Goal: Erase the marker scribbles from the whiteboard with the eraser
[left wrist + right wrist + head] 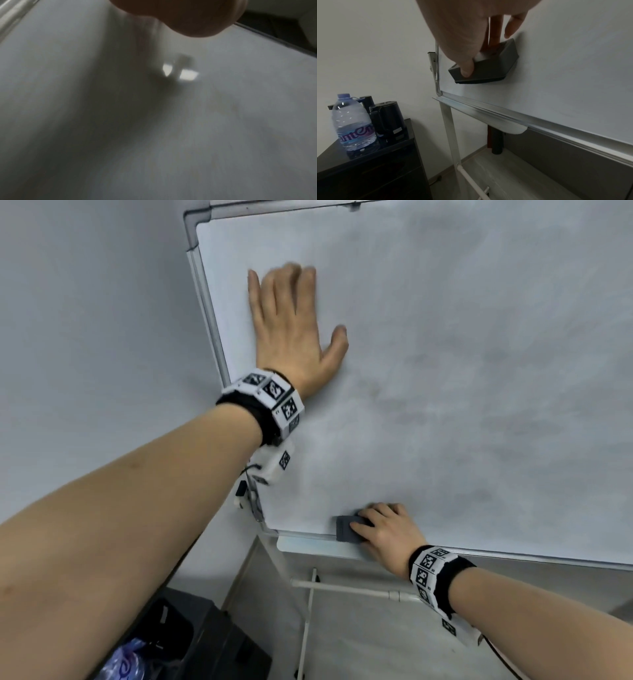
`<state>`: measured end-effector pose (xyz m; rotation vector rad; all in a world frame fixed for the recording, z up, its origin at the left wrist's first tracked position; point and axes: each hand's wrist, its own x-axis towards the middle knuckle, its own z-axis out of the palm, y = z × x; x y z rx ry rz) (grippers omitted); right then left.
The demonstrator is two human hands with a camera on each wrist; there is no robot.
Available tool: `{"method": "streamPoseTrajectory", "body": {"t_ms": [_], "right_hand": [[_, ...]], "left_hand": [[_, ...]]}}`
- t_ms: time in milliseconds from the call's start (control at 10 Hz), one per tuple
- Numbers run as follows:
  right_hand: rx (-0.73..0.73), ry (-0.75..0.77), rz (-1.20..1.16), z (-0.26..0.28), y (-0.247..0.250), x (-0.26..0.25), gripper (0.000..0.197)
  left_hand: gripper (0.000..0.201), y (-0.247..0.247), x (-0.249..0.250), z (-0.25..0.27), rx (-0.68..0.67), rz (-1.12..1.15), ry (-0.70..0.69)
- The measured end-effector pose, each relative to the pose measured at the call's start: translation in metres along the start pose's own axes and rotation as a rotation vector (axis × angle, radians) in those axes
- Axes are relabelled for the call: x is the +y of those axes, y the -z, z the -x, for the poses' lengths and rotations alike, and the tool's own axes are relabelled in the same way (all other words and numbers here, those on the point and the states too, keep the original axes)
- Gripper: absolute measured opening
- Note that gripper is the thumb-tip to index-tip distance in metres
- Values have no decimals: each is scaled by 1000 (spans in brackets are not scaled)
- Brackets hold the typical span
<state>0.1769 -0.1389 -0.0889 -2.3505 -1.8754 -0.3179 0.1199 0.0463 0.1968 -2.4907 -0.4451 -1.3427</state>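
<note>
Left hand (pixel 291 330) flat on whiteboard (pixel 462 371) near upper left corner, fingers straight, holding nothing, steadying the panel. Right hand (pixel 385 530) curled round dark eraser (pixel 351 529), thumb on near edge, fingers over the top; felt face against the board at lower left, just above the tray (pixel 488 115). No distinct scribbles visible; only grey smudge haze across the surface, darker patches toward centre and right. Judged late in the task, on a cleanup pass along the bottom edge. Best done with felt kept flat, even pressure, long overlapping strokes running rightward through the haze; avoid tipping onto the plastic edge. Watch the frame rail and tray lip below: easy to snag. Bracing with left hand worthwhile, since board stands on a light stand (pixel 448 128). Water bottle (pixel 353 121) and kettle (pixel 388 120) on cabinet to the left, well apart.
</note>
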Motion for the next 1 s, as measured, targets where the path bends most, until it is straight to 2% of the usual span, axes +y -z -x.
{"method": "streamPoseTrajectory", "body": {"t_ms": [100,200,300,400,500,600,800,1000], "right_hand": [[-68,-15,-18,-2,-7,-5,38],[-120,-6,-10,-1,-17,-13,40],[-108,-7,-28,3,-25,-15,34],[-109,-4,-43,5,-32,-15,32],[-114,-5,-35,5,-38,-17,32],[-110,-10,-46,7,-38,-18,32],[-99,-42,-73,20,-24,-10,23],[-69,-69,-79,31,4,9,23]], "left_hand": [[44,-12,-2,57,-14,169,-132],[29,-25,-6,121,-169,251,-194],[27,-38,-13,171,-443,287,-203],[31,-47,-24,205,-785,270,-158],[30,-51,-29,226,-1005,216,-105],[32,-50,-24,237,-1118,170,-82],[36,-47,-10,240,-1249,133,-60],[32,-44,7,215,-1277,93,-83]]}}
